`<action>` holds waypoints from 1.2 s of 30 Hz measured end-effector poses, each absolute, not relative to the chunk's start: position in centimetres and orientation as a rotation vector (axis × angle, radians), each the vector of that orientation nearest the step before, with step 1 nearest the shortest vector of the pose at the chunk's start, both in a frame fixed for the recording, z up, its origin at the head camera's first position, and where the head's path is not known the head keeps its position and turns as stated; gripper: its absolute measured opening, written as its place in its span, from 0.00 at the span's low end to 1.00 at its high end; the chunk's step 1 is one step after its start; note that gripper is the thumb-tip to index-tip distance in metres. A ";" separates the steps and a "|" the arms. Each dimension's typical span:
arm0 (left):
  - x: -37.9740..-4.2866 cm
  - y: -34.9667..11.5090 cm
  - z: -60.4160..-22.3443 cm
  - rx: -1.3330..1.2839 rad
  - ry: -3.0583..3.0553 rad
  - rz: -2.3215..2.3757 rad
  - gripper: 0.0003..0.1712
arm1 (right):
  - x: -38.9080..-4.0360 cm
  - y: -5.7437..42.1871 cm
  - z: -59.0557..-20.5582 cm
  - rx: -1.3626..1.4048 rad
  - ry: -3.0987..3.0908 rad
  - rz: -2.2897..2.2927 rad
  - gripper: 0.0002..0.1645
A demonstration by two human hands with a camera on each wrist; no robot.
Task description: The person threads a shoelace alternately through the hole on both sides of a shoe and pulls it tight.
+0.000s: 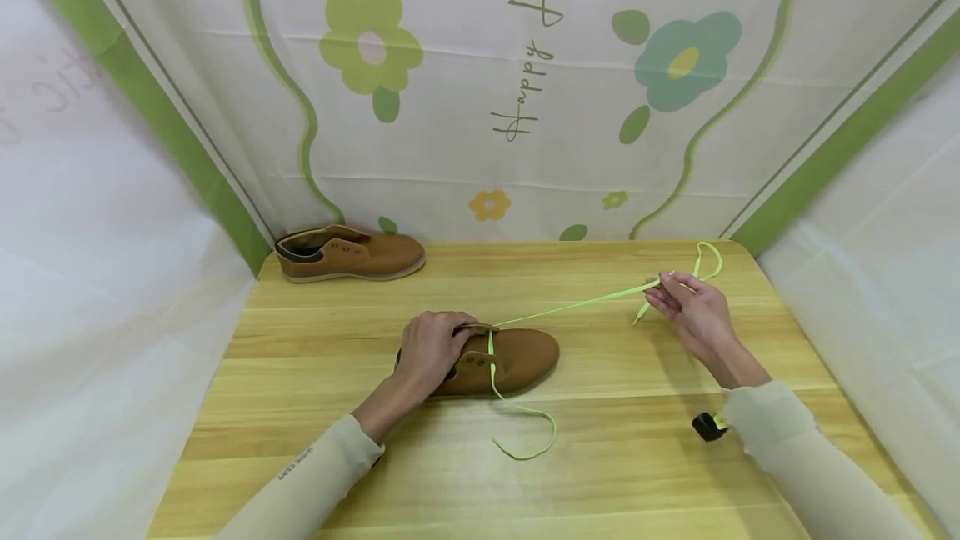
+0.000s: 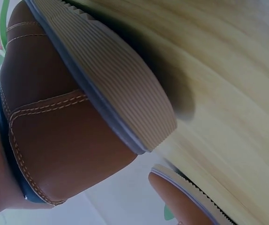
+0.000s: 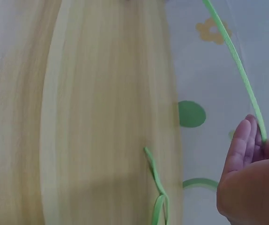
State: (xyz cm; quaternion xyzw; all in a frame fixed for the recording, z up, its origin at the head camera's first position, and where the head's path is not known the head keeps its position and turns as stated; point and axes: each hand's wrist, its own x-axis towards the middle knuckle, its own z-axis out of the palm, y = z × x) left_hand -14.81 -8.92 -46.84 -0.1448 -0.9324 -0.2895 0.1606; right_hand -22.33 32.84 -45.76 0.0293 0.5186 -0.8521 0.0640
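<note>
A brown leather shoe (image 1: pixel 528 357) rests on the wooden table with its toe to the right. My left hand (image 1: pixel 431 348) grips it at the opening, near the lace flap; some fingertips are hidden. The left wrist view shows the heel and ribbed pale sole (image 2: pixel 120 70) close up. A neon green shoelace (image 1: pixel 577 305) crosses the front of the shoe through its front eyelets. Off to the right, my right hand (image 1: pixel 697 311) pinches the lace's far end above the table, and the stretch to the shoe is taut. Its loose tip (image 3: pixel 155 176) dangles below that hand.
Another brown shoe (image 1: pixel 382 257), with no lace in its eyelets, stands at the table's back left. The lace's other end (image 1: pixel 553 432) curls on the table in front. A small black object (image 1: pixel 707 427) is by the right sleeve. Printed cloth (image 1: pixel 450 148) walls the back.
</note>
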 end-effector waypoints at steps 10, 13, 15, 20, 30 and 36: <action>-14.4 -9.5 -46.1 -0.485 -2.618 -0.900 0.11 | -21.2 30.0 -43.0 -0.146 1.912 -2.382 0.10; -13.9 -9.7 -45.7 -0.515 -2.570 -0.887 0.13 | -20.6 28.9 -42.3 -0.223 2.073 -2.226 0.13; -13.6 -9.8 -45.4 -0.530 -2.539 -0.866 0.13 | -20.1 28.2 -41.8 -0.262 2.138 -2.143 0.14; -12.9 -9.9 -45.0 -0.553 -2.498 -0.863 0.11 | -19.2 26.6 -40.9 -0.314 2.185 -2.072 0.18; -11.7 -9.8 -44.7 -0.572 -2.620 -0.921 0.04 | -17.4 23.8 -39.8 -0.433 2.370 -1.817 0.13; -11.5 -9.7 -44.9 -0.549 -2.706 -0.903 0.02 | -16.4 21.8 -39.2 -0.457 2.351 -1.696 0.12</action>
